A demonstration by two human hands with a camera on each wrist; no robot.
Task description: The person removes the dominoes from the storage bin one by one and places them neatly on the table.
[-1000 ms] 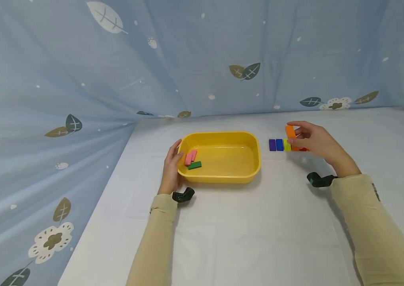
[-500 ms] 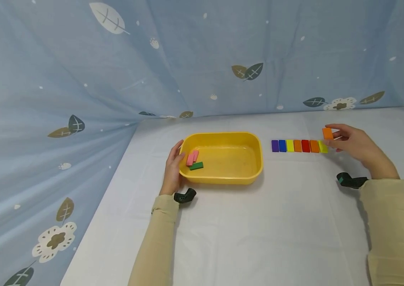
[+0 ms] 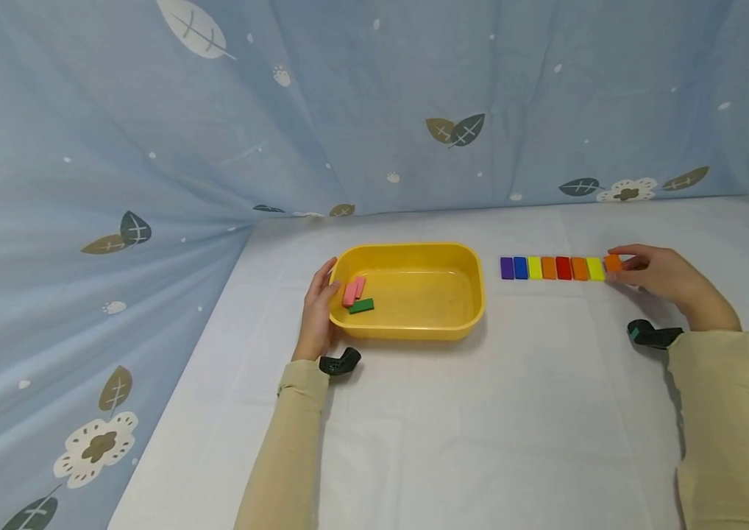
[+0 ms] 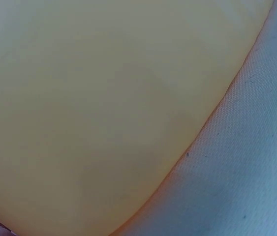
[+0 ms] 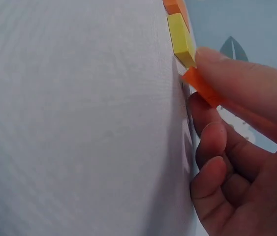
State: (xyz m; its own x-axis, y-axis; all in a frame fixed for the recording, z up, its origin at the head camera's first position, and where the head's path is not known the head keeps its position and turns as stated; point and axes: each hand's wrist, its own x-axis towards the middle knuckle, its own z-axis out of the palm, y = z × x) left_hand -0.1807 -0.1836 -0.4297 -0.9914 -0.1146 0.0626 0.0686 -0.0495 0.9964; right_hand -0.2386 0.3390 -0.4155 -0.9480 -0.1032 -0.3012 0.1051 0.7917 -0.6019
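My right hand [image 3: 669, 280] pinches an orange block [image 3: 613, 263] between thumb and fingers at the right end of a row of coloured blocks. In the right wrist view this orange block [image 5: 203, 87] is tilted, right beside the yellow block [image 5: 181, 42]; the other fingers curl loosely below it. On the left, my left hand [image 3: 317, 313] grips the left side of a yellow plastic tray [image 3: 407, 333], thumb at the rim and fingers along the outer wall. The tray's wall [image 4: 104, 108] fills most of the left wrist view. Inside lie two pink blocks [image 3: 349, 295] and a green block [image 3: 361, 305].
The row runs left to right from a purple block [image 3: 507, 268] through a blue block [image 3: 521, 268], yellow, orange and a red block [image 3: 563, 268] to another orange and yellow. White cloth [image 3: 480, 427] covers the table; a blue patterned curtain [image 3: 348, 110] hangs behind and left.
My right hand has moved right along the row with the orange block, then lowered it beside the last yellow block. My left hand and the tray have stayed in place.
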